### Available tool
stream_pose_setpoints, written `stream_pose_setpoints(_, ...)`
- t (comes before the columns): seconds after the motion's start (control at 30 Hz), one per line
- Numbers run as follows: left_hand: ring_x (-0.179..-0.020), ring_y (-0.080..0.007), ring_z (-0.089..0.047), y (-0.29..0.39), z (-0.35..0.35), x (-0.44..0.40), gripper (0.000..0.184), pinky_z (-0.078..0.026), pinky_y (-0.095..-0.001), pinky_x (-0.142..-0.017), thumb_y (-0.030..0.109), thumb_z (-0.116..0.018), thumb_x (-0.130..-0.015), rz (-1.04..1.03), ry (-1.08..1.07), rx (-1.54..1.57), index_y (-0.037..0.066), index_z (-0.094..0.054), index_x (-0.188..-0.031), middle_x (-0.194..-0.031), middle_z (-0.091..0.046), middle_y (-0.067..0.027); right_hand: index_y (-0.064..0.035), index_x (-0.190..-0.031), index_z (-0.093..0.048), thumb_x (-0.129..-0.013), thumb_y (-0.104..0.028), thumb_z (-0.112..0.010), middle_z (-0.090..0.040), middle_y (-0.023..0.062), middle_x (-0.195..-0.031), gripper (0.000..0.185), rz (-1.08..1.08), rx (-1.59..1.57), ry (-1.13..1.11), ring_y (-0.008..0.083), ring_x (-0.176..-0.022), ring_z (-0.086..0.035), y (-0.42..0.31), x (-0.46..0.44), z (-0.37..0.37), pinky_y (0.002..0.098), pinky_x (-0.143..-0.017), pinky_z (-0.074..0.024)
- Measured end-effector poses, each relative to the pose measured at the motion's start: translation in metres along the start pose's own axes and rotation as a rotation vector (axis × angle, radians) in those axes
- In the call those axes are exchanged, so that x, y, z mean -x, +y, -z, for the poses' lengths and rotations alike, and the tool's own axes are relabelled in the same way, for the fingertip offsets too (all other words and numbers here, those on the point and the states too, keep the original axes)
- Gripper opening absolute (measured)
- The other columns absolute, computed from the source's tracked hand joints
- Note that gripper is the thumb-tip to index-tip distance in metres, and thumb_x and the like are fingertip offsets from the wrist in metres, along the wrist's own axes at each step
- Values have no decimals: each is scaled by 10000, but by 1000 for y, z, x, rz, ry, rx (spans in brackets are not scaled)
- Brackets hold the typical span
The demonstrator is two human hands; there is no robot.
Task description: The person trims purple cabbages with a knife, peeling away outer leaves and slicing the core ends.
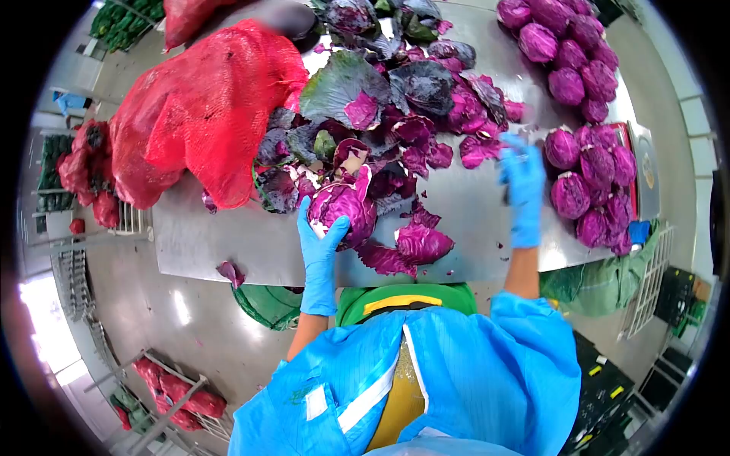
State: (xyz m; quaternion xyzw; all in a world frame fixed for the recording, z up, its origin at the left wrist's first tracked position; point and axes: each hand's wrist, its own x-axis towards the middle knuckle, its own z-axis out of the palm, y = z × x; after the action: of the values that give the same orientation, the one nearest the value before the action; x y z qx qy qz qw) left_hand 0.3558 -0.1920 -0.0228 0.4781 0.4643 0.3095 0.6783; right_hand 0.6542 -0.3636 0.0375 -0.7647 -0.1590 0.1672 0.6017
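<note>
Blue gloves cover both of my hands. My left hand (323, 243) grips a purple cabbage (344, 209) low on the metal table (228, 247), thumb and fingers against its near side. A loose leaf stands up from the cabbage's top. My right hand (522, 178) is over the table to the right, blurred by motion; a dark shape shows at its left side, too smeared to name. Loose cabbage leaves (426, 243) lie just right of the held cabbage. Beyond it spreads a heap of dark outer leaves (346, 83).
A red mesh sack (205, 106) bulges on the table's left. Trimmed cabbages (570, 61) are piled at the back right, with more cabbages (597, 171) near the right edge. A green bag (601, 281) hangs beside the table's near right corner.
</note>
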Motion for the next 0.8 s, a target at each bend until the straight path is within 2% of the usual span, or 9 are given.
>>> stream_pose_setpoints(0.1, -1309, -274, -387, 3, -3, 17, 1049, -325, -381, -1106, 229, -890, -644, -200, -38, -364, 4, -265, -1457, -1428, -361, -181, -47, -1160, -572, -730, -352, -832, -548, 8, -854, 588, -87, 84, -347, 86, -739, -510, -13, 75, -81, 259, -667, -464)
stream_pose_setpoints(0.13, -1297, -273, -400, -3, -6, 21, 1081, -336, -381, -1098, 224, -904, -616, -295, -31, -369, 8, -261, -1457, -1428, -357, -173, -39, -1113, -559, -689, -396, -855, -515, 4, -813, 629, -269, 20, -460, 94, -725, -487, -20, 87, -101, 272, -659, -454)
stream_pose_setpoints(0.3, -1299, -268, -399, -5, -2, 15, 1080, -318, -384, -1110, 212, -916, -587, -118, -35, -122, 24, -291, -1447, -1426, -370, -152, -40, -1030, -570, -770, -391, -790, -547, 16, -790, 489, -247, -66, -365, 135, -717, -500, 24, 99, -152, 312, -687, -456)
stream_pose_setpoints(0.43, -1268, -272, -440, -4, 15, 14, 1059, -378, -390, -1077, 225, -917, -581, -125, -106, -148, 47, -325, -1441, -1402, -407, -149, -49, -1057, -604, -812, -279, -743, -615, 69, -833, 364, 194, 657, -187, 159, -717, -558, 60, 97, -137, 334, -681, -480)
stream_pose_setpoints(0.5, -1250, -274, -462, 4, 29, 6, 1065, -399, -396, -1063, 233, -915, -580, -50, -187, -45, 51, -321, -1445, -1401, -411, -144, -41, -1106, -577, -807, -295, -727, -634, 141, -889, 420, 195, 491, -25, 271, -720, -621, 62, 82, -120, 382, -683, -513)
stream_pose_setpoints(0.53, -1237, -274, -479, 8, 32, 7, 1063, -419, -400, -1046, 242, -909, -587, -26, -241, -6, 61, -318, -1451, -1395, -419, -143, -35, -1112, -598, -794, -345, -748, -647, 131, -887, 469, 101, 476, 50, 243, -725, -627, 58, 81, -113, 368, -687, -510)
stream_pose_setpoints(0.67, -1228, -261, -474, 13, 24, 7, 1052, -406, -376, -1053, 253, -917, -590, -109, -335, -134, 20, -329, -1431, -1363, -432, -152, -20, -1028, -650, -735, -457, -801, -672, 94, -881, 547, -233, 104, -466, 121, -802, -602, 4, 95, -131, 311, -696, -492)
stream_pose_setpoints(0.7, -1221, -261, -478, 8, 18, 6, 1039, -412, -376, -1047, 258, -916, -593, -106, -289, -163, 10, -336, -1419, -1352, -436, -157, -22, -1079, -638, -755, -456, -788, -661, 61, -912, 562, -230, 263, -627, 116, -827, -585, 10, 90, -140, 287, -722, -476)
stream_pose_setpoints(0.8, -1186, -261, -494, -4, 9, 7, 998, -434, -378, -1023, 281, -912, -605, -101, -153, -274, -26, -358, -1376, -1311, -447, -175, -21, -1160, -607, -814, -410, -747, -629, 24, -972, 539, -423, -26, -736, 122, -877, -557, 8, 85, -136, 279, -785, -452)
